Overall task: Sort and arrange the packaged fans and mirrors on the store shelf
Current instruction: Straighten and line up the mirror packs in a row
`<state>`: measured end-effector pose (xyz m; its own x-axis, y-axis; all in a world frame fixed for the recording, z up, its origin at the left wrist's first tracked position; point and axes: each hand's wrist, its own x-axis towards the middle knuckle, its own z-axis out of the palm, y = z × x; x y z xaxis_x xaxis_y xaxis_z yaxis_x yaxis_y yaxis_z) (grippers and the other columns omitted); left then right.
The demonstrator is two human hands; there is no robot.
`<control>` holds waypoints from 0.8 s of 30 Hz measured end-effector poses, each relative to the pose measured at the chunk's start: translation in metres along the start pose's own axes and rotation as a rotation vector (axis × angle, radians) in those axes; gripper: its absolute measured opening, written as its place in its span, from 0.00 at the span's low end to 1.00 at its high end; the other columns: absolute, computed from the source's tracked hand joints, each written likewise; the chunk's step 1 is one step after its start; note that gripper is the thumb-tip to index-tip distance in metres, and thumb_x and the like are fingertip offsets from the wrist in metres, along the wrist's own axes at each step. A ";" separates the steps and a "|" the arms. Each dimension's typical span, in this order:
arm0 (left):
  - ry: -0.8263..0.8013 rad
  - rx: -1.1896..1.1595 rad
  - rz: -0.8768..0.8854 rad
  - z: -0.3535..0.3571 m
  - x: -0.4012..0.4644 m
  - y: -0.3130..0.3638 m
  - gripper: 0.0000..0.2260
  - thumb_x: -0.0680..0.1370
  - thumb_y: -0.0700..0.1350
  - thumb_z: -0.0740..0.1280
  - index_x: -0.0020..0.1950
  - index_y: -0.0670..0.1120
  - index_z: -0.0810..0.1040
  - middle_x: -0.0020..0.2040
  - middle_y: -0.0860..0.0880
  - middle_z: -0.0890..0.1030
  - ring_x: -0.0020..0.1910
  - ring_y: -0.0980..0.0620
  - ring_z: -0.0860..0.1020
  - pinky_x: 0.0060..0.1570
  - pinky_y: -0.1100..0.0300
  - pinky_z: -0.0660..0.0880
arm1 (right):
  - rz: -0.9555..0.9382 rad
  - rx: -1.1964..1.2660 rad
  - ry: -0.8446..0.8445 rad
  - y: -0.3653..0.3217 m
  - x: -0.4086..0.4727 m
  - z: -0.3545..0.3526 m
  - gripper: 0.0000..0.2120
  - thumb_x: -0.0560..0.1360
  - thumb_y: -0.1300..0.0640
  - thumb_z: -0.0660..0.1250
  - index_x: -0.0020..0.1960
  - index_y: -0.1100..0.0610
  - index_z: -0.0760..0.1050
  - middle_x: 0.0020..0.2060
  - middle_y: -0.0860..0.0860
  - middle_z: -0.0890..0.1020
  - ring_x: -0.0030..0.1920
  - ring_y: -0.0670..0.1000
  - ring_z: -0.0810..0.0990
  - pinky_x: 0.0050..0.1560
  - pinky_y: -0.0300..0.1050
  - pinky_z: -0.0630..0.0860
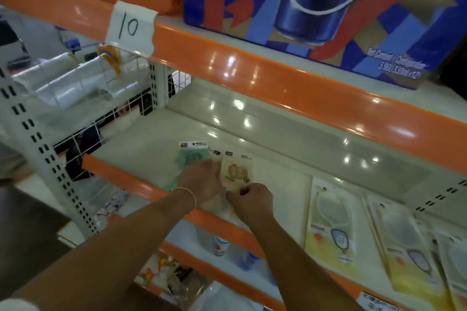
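**A:** Two hands on the middle shelf, both busy at the small packs near its front orange lip. The left hand lies over the green pack with fingers reaching flat toward the beige pack beside it, looks like it's pinning them so they don't slide. The right hand is curled up at the beige pack's near edge, seems to be pinching it, my guess is to square it up against the green one.

**B:** And the bigger stuff?

**A:** Yellow-green packs lie flat in an overlapping row further right on the same shelf, well apart from the hands. Probably already sorted, lying flat so the printed fronts show.

**B:** Fans or mirrors though?

**A:** Can't really tell. The small packs are blurry and half covered by the hands, and there may be more under the left palm. The row on the right runs off the frame edge, so no idea how many. Prints there show a round thing on a handle, could be either. Above the shelf sits a blue cola box, cropped at the top.
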<state>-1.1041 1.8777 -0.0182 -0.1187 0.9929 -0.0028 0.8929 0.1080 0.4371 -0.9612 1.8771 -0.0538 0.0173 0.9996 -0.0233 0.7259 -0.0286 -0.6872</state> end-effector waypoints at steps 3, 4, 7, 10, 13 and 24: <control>0.005 -0.008 -0.090 -0.004 0.003 -0.019 0.12 0.75 0.47 0.65 0.54 0.41 0.77 0.54 0.42 0.81 0.53 0.42 0.80 0.48 0.55 0.74 | -0.021 -0.013 -0.001 -0.015 0.004 0.017 0.23 0.70 0.51 0.70 0.23 0.58 0.66 0.18 0.49 0.67 0.20 0.44 0.66 0.20 0.34 0.60; 0.001 -0.018 -0.101 -0.004 0.003 -0.024 0.12 0.75 0.47 0.65 0.54 0.41 0.76 0.54 0.42 0.81 0.53 0.43 0.80 0.47 0.56 0.73 | -0.024 -0.020 0.000 -0.020 0.005 0.023 0.23 0.72 0.51 0.68 0.22 0.57 0.65 0.18 0.49 0.67 0.21 0.44 0.67 0.21 0.33 0.59; -0.045 -0.047 -0.113 -0.007 0.005 -0.032 0.10 0.75 0.45 0.63 0.53 0.43 0.76 0.55 0.43 0.80 0.53 0.43 0.78 0.47 0.57 0.71 | -0.015 -0.005 -0.042 -0.032 0.008 0.035 0.20 0.71 0.50 0.67 0.24 0.55 0.66 0.21 0.47 0.68 0.24 0.47 0.69 0.24 0.35 0.60; -0.019 -0.057 -0.102 -0.011 0.003 -0.033 0.04 0.75 0.42 0.62 0.40 0.47 0.71 0.48 0.44 0.79 0.43 0.45 0.75 0.42 0.59 0.69 | -0.011 -0.003 -0.093 -0.041 0.009 0.040 0.19 0.68 0.46 0.64 0.25 0.54 0.66 0.22 0.47 0.69 0.26 0.47 0.69 0.25 0.36 0.60; 0.001 -0.065 -0.108 -0.010 0.002 -0.034 0.09 0.75 0.42 0.63 0.37 0.50 0.66 0.38 0.50 0.73 0.41 0.47 0.74 0.40 0.60 0.67 | -0.030 -0.052 -0.096 -0.041 0.009 0.044 0.21 0.73 0.48 0.64 0.26 0.56 0.66 0.23 0.49 0.70 0.31 0.52 0.72 0.32 0.43 0.64; 0.087 0.074 0.108 0.017 0.017 0.021 0.08 0.75 0.47 0.58 0.51 0.46 0.70 0.49 0.46 0.78 0.49 0.45 0.77 0.45 0.54 0.73 | 0.098 0.046 0.028 0.011 -0.005 -0.022 0.14 0.75 0.51 0.64 0.40 0.60 0.81 0.35 0.54 0.83 0.38 0.53 0.81 0.37 0.40 0.73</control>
<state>-1.0799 1.8976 -0.0248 -0.0542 0.9913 0.1199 0.9318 0.0071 0.3629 -0.9384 1.8717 -0.0449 0.1061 0.9917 -0.0723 0.6874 -0.1257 -0.7153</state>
